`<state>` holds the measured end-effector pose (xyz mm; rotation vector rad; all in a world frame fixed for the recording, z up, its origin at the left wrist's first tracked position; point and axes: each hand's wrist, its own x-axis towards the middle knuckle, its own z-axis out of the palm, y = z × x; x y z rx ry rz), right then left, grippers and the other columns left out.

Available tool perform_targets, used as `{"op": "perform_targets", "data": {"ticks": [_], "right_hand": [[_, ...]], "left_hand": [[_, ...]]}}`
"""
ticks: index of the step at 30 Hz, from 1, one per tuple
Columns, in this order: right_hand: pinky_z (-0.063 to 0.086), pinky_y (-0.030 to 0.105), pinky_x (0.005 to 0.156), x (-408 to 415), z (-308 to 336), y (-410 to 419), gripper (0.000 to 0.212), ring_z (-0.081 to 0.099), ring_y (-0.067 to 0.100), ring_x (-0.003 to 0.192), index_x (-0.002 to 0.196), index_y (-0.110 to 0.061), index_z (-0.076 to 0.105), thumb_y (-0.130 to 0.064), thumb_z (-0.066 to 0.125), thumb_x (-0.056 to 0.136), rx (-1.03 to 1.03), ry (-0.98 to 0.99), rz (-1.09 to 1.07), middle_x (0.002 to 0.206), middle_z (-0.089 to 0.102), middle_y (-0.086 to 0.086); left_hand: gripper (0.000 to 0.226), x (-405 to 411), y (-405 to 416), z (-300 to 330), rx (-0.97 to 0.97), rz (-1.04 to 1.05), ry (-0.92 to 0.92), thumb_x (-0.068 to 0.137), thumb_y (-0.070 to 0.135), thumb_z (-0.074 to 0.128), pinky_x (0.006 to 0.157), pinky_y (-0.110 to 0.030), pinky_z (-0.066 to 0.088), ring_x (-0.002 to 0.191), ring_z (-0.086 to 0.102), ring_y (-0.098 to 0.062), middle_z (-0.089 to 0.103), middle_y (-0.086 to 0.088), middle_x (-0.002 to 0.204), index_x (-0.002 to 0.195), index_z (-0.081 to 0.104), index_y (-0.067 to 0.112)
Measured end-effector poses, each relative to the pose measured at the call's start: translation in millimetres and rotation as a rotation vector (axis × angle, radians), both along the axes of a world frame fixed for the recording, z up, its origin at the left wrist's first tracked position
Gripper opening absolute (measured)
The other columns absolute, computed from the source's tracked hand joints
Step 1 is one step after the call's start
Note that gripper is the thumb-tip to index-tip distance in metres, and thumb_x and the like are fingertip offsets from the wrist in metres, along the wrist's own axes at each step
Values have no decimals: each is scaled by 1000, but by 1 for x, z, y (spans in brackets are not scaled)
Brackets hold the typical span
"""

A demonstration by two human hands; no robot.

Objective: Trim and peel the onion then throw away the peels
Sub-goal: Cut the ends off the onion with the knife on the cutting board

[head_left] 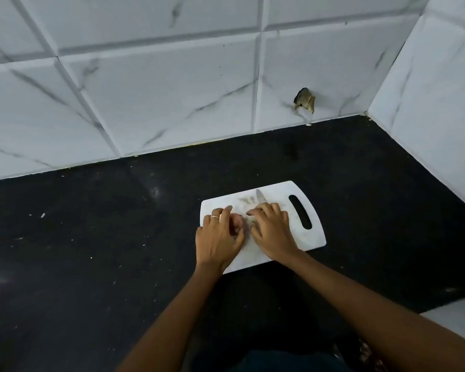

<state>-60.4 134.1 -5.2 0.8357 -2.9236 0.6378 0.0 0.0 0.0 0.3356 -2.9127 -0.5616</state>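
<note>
A white cutting board (310, 237) with a slot handle lies on the black counter. A pinkish onion (237, 223) rests on it, mostly covered by my left hand (218, 237), which wears a ring and cups the onion from the left. My right hand (272, 232) lies over a knife; only the blade tip (261, 197) shows beyond the fingers, pointing away from me. The knife handle is hidden under that hand. A few faint peel scraps (247, 201) lie on the board near the blade.
The black counter (97, 245) spreads wide to the left and front, speckled with small white crumbs. White marble-look tiled walls (156, 89) stand behind and to the right, with a broken hole (304, 99) in a tile.
</note>
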Motion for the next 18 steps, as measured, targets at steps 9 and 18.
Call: {"op": "perform_targets", "data": {"ticks": [9,18], "right_hand": [[51,35,83,-15,4,-22,28,62,21,91,109,-6,62,-25,45,97,-371,-579,-184,108,60,10],[53,31,87,-13,3,-30,30,62,18,100,114,-9,63,-27,55,93,-534,-802,-266,110,67,8]], "left_hand": [[50,3,-5,-1,161,96,-17,88,53,53,71,-31,50,104,58,-17,56,5,122,128,49,24],[41,-5,-7,-5,481,174,19,78,36,72,75,-34,54,93,61,-13,59,4,110,114,55,26]]}}
